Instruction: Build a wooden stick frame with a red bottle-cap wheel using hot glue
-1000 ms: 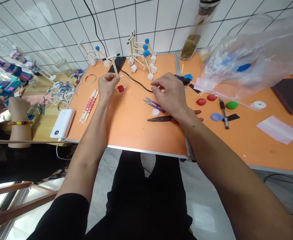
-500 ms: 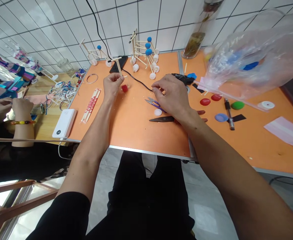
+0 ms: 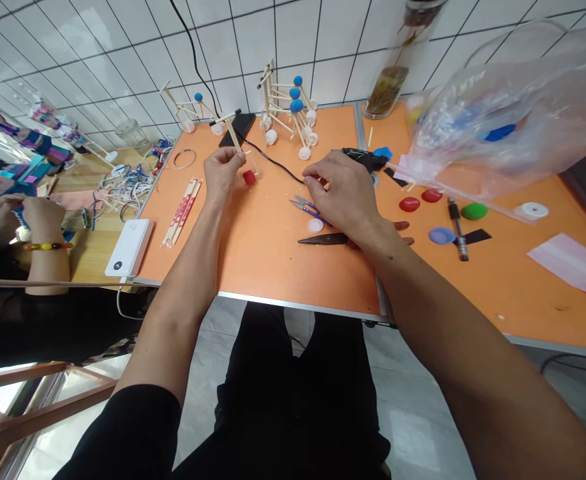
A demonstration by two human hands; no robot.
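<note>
My left hand is closed, thumb and fingers pinching a small wooden stick frame upright over the orange table. A red piece sits at the frame's lower end, beside my fingertips. My right hand hovers over the table with thumb and forefinger pressed together; whatever may be between them is too small to make out. Below that hand lie small purple-handled scissors, a translucent disc and larger dark-bladed scissors, their handles partly hidden by my wrist. A black glue gun rests just behind it.
Stick models with blue balls stand by the tiled wall, near a black phone. Wrapped chopsticks and a white power bank lie left. Red, green and blue pieces, a marker and a plastic bag lie right. A co-worker's hands are far left.
The stick frame in my left hand has tilted slightly, its top shifting a little to the left. My right hand has stayed almost where it was.
</note>
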